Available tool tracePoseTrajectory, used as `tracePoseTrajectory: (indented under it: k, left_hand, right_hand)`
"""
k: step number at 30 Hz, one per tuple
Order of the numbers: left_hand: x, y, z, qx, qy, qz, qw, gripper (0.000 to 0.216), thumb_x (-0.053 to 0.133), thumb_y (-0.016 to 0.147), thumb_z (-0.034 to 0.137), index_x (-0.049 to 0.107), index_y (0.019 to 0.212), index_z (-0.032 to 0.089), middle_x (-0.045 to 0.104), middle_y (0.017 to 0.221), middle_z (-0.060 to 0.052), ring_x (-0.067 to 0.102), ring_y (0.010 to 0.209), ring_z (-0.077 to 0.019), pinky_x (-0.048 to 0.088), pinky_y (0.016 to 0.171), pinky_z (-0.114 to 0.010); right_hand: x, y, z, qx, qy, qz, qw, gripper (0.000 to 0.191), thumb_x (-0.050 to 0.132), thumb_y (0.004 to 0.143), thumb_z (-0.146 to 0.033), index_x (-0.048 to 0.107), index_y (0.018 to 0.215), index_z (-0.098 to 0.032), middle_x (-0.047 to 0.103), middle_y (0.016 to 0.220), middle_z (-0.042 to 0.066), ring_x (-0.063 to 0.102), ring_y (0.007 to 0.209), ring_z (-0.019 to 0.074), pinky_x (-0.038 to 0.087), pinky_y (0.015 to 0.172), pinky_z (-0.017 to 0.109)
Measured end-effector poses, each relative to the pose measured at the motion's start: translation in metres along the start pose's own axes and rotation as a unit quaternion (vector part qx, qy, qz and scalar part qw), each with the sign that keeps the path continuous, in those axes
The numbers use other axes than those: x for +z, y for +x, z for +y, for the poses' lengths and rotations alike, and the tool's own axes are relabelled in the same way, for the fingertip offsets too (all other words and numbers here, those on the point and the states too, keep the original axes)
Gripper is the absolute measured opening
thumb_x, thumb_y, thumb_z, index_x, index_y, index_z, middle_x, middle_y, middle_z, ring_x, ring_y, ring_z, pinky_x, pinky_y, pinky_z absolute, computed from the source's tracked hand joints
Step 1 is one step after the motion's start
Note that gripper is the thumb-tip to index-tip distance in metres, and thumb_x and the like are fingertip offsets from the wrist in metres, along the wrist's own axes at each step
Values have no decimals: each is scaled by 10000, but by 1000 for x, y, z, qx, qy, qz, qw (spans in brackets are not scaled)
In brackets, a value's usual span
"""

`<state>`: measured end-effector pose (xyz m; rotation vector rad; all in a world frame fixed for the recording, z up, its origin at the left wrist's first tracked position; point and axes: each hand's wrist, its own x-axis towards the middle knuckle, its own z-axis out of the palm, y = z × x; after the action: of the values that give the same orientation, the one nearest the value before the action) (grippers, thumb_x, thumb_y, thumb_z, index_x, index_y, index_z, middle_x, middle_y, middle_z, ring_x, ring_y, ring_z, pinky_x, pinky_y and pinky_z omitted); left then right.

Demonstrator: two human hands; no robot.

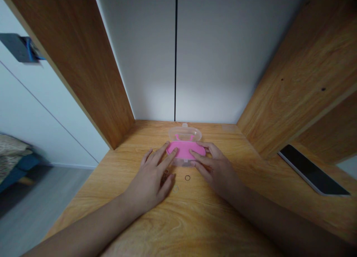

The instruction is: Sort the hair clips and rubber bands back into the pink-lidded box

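Observation:
A small case with a pink base (185, 150) and a clear lid (184, 132) standing open behind it sits on the wooden desk (195, 219). My left hand (152, 177) lies flat with fingers spread, its index fingertip touching the left edge of the pink base. My right hand (214, 167) also lies open, its fingertips resting on the right front of the pink base. Three small rings lie on the desk between my hands: a dark one (187, 178), a pale one (175, 188), and one (166, 172) partly under my left fingers.
A dark phone (312, 170) lies face up on the desk at the right. Wooden side panels (89, 74) rise on both sides, with a white back wall (195, 63) behind. Floor and a blue seat (16, 167) show at the far left.

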<state>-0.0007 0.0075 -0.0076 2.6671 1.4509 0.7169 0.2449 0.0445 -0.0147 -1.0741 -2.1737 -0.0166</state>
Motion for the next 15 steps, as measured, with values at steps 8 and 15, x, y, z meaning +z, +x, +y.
tracePoseTrajectory:
  k: [8, 15]
  left_hand:
    - [0, -1, 2, -8, -4, -6, 1000, 753, 570, 893, 206, 270, 1584, 226, 327, 1631, -172, 281, 1526, -329, 258, 1205, -624]
    - [-1, -1, -1, -2, -6, -14, 1000, 789, 591, 911, 275, 202, 1598, 263, 315, 1634, -152, 266, 1523, -326, 210, 1212, -621]
  right_hand:
    - [2, -4, -5, 10, -5, -15, 1000, 475, 603, 926, -208, 599, 1399, -254, 525, 1461, 146, 557, 1314, 321, 517, 1082, 546]
    - [3, -5, 1, -16, -16, -16, 1000, 572, 590, 921, -194, 488, 1480, -257, 496, 1507, 145, 500, 1368, 316, 470, 1112, 577]
